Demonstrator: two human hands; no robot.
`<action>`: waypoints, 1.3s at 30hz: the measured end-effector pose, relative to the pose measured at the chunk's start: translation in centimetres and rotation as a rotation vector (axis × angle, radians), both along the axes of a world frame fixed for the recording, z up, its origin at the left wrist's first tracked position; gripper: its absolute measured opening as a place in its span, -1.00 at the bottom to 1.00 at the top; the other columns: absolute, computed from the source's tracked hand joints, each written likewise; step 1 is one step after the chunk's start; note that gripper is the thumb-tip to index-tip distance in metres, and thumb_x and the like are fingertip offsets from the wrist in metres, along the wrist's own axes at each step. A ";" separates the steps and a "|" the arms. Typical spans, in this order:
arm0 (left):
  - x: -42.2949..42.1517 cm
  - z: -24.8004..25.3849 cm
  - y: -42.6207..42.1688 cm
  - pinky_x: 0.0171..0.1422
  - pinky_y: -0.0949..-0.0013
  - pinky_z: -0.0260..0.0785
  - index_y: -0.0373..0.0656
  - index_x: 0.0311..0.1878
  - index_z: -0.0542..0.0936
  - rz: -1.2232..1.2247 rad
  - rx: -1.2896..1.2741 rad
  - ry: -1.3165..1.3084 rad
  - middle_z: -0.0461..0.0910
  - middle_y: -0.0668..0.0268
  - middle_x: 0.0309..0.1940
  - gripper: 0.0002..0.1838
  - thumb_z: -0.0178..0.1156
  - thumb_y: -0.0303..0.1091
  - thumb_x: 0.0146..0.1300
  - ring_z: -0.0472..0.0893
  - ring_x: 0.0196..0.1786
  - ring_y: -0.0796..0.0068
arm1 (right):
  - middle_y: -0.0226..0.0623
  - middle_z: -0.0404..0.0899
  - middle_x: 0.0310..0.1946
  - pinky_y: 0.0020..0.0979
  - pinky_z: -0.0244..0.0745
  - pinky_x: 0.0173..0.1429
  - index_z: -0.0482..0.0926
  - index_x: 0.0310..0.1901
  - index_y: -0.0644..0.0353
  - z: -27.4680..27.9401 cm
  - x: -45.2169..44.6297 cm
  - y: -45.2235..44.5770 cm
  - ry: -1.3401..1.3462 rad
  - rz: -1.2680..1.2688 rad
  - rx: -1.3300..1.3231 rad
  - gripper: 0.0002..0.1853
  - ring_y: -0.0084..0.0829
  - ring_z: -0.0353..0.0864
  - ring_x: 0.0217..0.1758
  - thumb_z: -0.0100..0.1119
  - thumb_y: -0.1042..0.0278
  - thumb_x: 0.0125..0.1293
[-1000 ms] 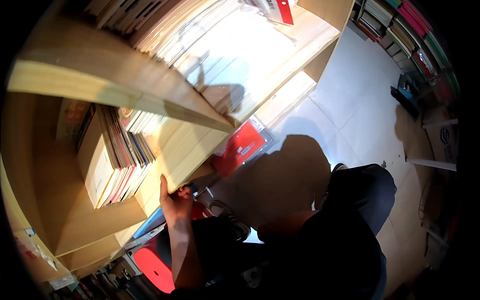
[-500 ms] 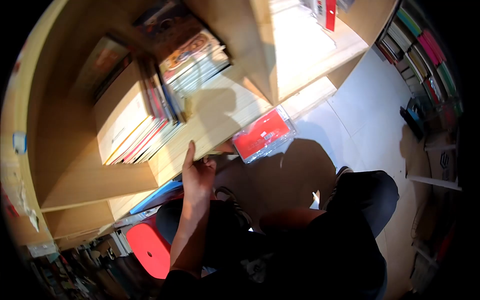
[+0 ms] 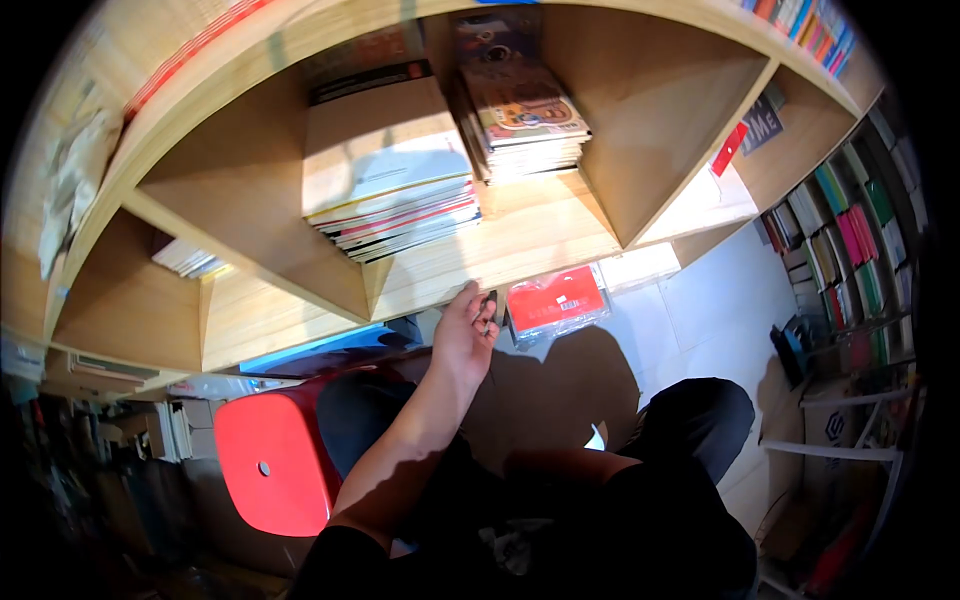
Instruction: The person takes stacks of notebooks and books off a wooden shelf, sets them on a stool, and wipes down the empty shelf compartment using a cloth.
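Note:
My left hand is at the front edge of the low wooden shelf, thumb up against the edge and fingers curled. A small dark sliver shows at its fingertips; what it is I cannot make out. Just right of the hand, a red pack in clear plastic lies below the shelf edge. My right forearm crosses in deep shadow in front of my body; its hand cannot be made out. A small white piece shows beside that forearm.
A stack of books and a smaller pile of magazines stand in the shelf compartment. A red stool is at my left. Blue flat items lie beneath the shelf. A bookcase stands at the far right.
The view has turned and shifted left, showing more of the shelf. My left hand stays by the shelf edge, now closer to the red pack, its fingers more curled.

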State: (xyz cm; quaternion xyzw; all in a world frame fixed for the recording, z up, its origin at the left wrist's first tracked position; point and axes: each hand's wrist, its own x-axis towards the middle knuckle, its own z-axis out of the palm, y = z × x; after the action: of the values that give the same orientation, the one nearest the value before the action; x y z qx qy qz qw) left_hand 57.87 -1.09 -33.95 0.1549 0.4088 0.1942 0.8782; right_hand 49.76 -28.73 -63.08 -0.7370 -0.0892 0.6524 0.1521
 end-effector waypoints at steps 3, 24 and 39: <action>-0.2 0.6 -1.1 -0.17 0.44 0.28 0.02 -0.03 0.50 -0.080 0.000 0.011 0.56 0.41 -0.14 -0.71 0.31 -0.20 0.24 0.54 -0.19 0.56 | -0.22 0.68 -0.03 -0.21 0.53 0.03 0.59 0.14 0.05 0.3 0.7 0.9 -0.029 0.038 0.018 -0.46 -0.29 0.65 -0.01 0.25 -0.12 0.25; -10.9 8.6 -3.2 -0.06 0.45 0.39 -0.12 0.07 0.57 -0.723 1.355 -0.017 0.60 0.40 -0.23 -0.76 0.20 -0.32 0.38 0.56 -0.12 0.59 | -0.22 0.69 -0.06 -0.23 0.55 -0.01 0.59 0.14 0.09 4.3 6.7 3.1 -0.116 0.423 0.215 -0.45 -0.29 0.66 -0.06 0.25 -0.12 0.25; -34.2 7.5 2.9 0.39 -0.12 0.20 -0.01 0.33 0.44 -0.347 1.709 1.619 0.29 0.02 0.39 -0.26 0.46 -0.17 0.04 0.26 0.44 -0.06 | -0.22 0.69 -0.09 -0.24 0.56 -0.05 0.58 0.14 0.12 7.1 3.0 13.7 -0.102 0.852 0.352 -0.44 -0.30 0.66 -0.09 0.25 -0.12 0.25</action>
State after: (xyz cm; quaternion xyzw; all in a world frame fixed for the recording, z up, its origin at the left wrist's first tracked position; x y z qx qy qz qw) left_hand 23.71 1.78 -26.50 0.8210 0.5563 0.1282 -0.0084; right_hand 52.80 -14.99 -55.99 -0.6287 -0.5009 0.5948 -0.0116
